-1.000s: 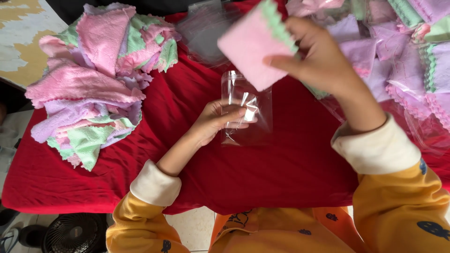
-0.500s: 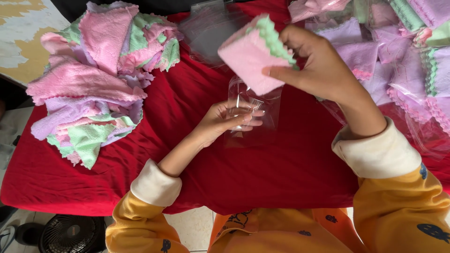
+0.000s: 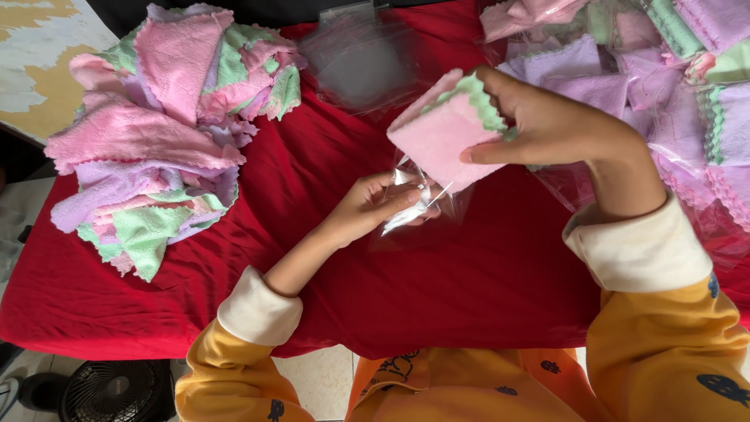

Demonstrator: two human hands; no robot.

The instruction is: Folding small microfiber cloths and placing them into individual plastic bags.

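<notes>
Hands: 2 | right hand (image 3: pixel 547 125): 1 folded cloth (image 3: pixel 441 137) | left hand (image 3: pixel 375 205): 1 clear bag (image 3: pixel 418 207)

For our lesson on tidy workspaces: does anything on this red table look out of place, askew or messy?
Nothing is damaged or spilled. The loose heap of cloths at the far left is jumbled and slumps toward the table edge. The right hand holds a folded pink cloth above the clear bag pinched by the left hand.
</notes>
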